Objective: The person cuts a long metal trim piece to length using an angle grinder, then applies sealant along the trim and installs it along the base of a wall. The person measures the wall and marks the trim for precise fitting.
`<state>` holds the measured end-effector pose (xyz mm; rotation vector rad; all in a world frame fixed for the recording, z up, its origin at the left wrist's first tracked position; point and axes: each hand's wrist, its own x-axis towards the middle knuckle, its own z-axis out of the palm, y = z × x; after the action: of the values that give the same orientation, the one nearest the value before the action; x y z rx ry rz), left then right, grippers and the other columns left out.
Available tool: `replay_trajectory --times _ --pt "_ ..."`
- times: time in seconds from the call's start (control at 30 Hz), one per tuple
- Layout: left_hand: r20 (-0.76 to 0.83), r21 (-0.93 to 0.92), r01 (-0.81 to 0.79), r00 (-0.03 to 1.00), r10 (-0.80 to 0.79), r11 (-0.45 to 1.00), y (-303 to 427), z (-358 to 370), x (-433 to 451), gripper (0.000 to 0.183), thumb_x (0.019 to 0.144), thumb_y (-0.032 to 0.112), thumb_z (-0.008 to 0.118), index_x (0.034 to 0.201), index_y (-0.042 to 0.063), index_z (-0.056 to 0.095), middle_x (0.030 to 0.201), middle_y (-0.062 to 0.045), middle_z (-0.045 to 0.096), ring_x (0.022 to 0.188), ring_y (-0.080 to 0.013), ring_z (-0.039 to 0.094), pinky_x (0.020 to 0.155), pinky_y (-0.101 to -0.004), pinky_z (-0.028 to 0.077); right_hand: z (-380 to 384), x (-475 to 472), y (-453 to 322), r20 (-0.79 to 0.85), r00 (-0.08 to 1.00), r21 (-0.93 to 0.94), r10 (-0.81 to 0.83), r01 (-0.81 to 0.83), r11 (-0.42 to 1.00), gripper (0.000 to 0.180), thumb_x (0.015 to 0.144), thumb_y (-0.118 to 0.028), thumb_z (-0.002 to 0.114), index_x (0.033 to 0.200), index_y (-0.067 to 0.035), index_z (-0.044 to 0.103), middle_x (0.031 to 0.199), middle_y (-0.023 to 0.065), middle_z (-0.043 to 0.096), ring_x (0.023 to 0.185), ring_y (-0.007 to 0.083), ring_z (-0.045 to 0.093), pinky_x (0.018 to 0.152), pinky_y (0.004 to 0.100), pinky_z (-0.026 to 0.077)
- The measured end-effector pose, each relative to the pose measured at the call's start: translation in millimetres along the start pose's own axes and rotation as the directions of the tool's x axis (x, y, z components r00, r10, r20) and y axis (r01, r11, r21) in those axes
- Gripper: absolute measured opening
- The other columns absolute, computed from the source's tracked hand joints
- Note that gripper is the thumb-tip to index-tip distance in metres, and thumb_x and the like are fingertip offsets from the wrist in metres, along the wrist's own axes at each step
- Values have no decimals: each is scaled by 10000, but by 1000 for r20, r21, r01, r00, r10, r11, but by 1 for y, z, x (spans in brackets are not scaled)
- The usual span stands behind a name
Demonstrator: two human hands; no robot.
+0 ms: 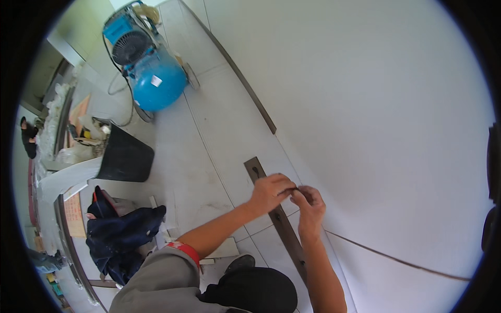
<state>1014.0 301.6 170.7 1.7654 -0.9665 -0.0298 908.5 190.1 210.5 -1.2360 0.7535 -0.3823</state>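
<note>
My left hand (272, 190) and my right hand (311, 205) meet at the fingertips, pinching a small dark piece (295, 189) between them. It is too small and too covered to identify. Beneath them a brown skirting strip (287, 234) lies on the floor tiles, with several dark blobs, perhaps adhesive, along its face. My left hand covers part of the strip, and my right forearm hides its near end. Farther along, another brown skirting strip (246, 84) runs at the foot of the white wall (372, 117).
A blue air compressor (160, 84) on wheels stands at upper left. Nearer are a black bucket (127, 156) of scraps and a dark navy garment (117, 238). A person (29, 137) is at the far left edge. A thin brown line (391, 254) crosses the wall at right.
</note>
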Motion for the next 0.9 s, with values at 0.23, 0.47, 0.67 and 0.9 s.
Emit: replay_trajectory --times 0.23,0.47,0.67,0.9 --pt "-136 33 93 987 -87 995 -88 -13 24 193 788 22 788 965 92 758 901 -42 719 744 -206 687 611 -315 549 61 72 41 -67 994 -69 82 -86 994 191 936 -80 688 1071 54 700 947 74 704 809 141 646 748 276 559" --pt "-252 30 297 926 -280 954 -167 3 52 128 834 63 769 954 105 764 894 -26 724 727 -207 679 631 -323 545 -9 100 113 80 993 -952 89 50 301 376 778 -260 836 1015 -20 669 960 159 726 871 324 692 797 443 543" --pt "-317 -60 424 850 -420 904 -212 34 70 103 857 48 762 956 69 740 904 -64 722 740 -184 690 665 -304 552 -56 101 150 172 971 -946 168 115 303 426 711 -226 891 870 -11 558 745 118 667 680 248 678 645 380 526" --pt "-386 107 488 823 -416 866 -224 48 78 105 821 65 760 888 88 683 834 -61 671 731 -234 701 642 -339 553 -52 110 139 49 922 -927 384 -101 362 490 645 -245 930 860 -18 552 797 141 664 751 329 639 723 415 513"
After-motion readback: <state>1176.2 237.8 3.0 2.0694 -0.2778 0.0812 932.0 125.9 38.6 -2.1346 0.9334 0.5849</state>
